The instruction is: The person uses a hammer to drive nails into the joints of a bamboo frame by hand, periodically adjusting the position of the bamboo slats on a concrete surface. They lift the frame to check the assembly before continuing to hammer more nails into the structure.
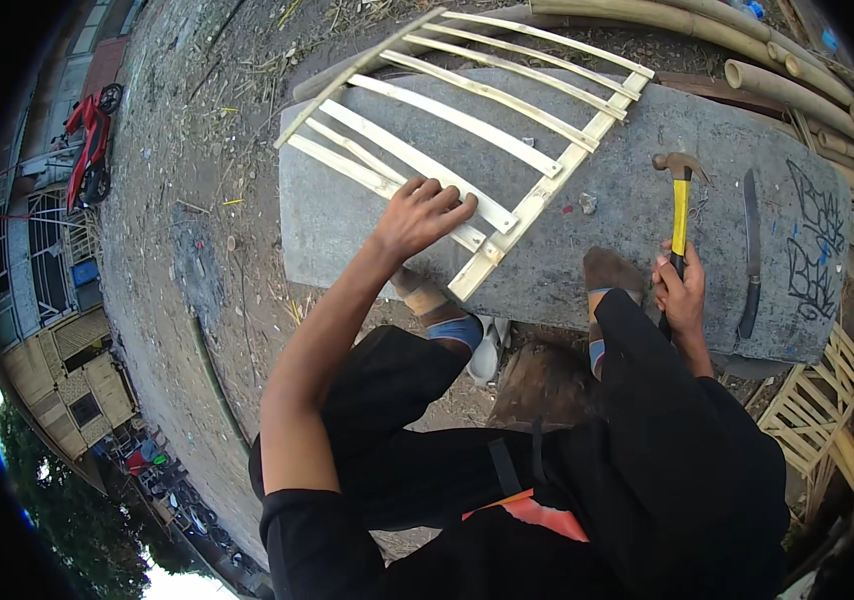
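A frame of pale bamboo slats (467, 105) lies across a grey stone slab (317, 240), with several slats joined to two longer rails. My left hand (427, 212) is closed over slats at the near left end of this frame, its fingers curled round one; the fingertips are partly hidden. In my right hand (682, 292), the fingers wrap round the black grip of a claw hammer (681, 210) with a yellow and black handle. The hammer's head points away from me, right of the frame. To its right lies a long-bladed knife (752, 250) with a dark handle.
My socked feet rest at the slab's near edge. Thick bamboo poles (777, 90) are stacked at the far right. Another slatted panel (817, 405) leans at the lower right. A small stone (588, 203) sits on the slab. A red motorcycle (92, 145) stands at the left.
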A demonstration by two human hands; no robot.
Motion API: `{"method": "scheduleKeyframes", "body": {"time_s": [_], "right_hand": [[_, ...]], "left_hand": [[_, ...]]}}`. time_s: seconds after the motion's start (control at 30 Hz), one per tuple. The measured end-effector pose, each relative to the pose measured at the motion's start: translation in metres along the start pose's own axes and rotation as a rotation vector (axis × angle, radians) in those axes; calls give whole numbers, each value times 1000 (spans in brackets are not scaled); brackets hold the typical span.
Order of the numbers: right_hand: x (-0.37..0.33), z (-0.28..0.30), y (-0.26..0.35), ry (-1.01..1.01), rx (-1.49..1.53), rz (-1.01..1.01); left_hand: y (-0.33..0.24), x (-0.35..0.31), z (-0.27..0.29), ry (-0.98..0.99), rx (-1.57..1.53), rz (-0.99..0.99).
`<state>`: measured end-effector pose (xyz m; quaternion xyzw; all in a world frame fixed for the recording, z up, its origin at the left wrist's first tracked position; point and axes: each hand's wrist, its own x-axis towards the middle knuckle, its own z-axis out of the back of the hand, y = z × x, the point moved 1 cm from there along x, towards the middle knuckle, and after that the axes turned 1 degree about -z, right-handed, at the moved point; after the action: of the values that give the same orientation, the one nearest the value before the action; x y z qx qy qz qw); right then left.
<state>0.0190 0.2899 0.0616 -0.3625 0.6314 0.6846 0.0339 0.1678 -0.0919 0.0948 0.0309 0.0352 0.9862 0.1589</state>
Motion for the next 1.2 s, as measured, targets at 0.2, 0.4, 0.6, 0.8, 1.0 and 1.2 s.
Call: {"method": "scheduleKeyframes", "body": {"time_s": [0.2,0.4,0.6,0.8,1.0,1.2], "right_hand": [[-8,14,59,251,-546,-19],[-15,-27,113,497,-550,-192],[16,-36,104,843,-347,-385],[15,-41,96,871,47,-310],[6,-50,98,819,-154,-102],[31,-65,106,718,-829,806]], "left_hand": [[-33,11,-72,-72,-135,252],[-46,-4,-96,-136,-399,298],[-29,-5,-78,-84,-551,200],[-40,-10,-78,-46,-563,208],[-27,-13,-77,-59,-687,174],[-27,2,-65,75,-710,236]]}}
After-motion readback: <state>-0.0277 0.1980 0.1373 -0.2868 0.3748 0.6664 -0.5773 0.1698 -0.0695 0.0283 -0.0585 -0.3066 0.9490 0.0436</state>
